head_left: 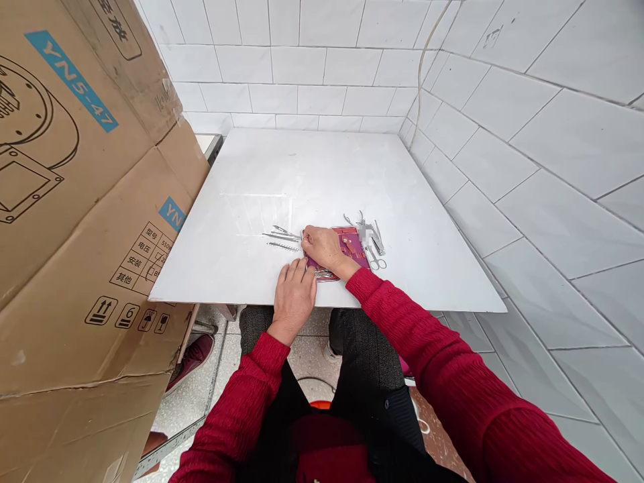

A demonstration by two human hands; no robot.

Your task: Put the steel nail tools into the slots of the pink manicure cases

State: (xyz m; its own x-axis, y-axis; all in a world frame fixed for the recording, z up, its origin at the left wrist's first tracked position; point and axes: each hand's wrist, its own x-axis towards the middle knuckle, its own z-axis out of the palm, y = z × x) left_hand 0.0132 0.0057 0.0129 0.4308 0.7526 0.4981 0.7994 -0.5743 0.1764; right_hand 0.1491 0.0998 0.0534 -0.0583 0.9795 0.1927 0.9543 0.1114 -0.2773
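A small manicure case (pixel 356 245), purple inside with a red edge, lies opened out near the table's front edge. My right hand (pixel 322 246) is closed over its left part, fingertips pinched; what they grip is hidden. My left hand (pixel 296 292) rests with outstretched fingers at the case's lower left corner. Between my hands and the front edge, metal tools (pixel 325 274) show in the case. Several slim metal tools (pixel 282 236) lie left of it. To the right are small scissors (pixel 376 260), a nail clipper (pixel 377 245) and a plier-like cutter (pixel 361 220).
The white tabletop (pixel 402 181) reaches back to a tiled wall (pixel 322 64). Another tiled wall (pixel 543 181) runs along the right. A large cardboard box (pixel 115 201) stands close on the left. Below the table, a dark red shoe (pixel 194 359) is beside the box.
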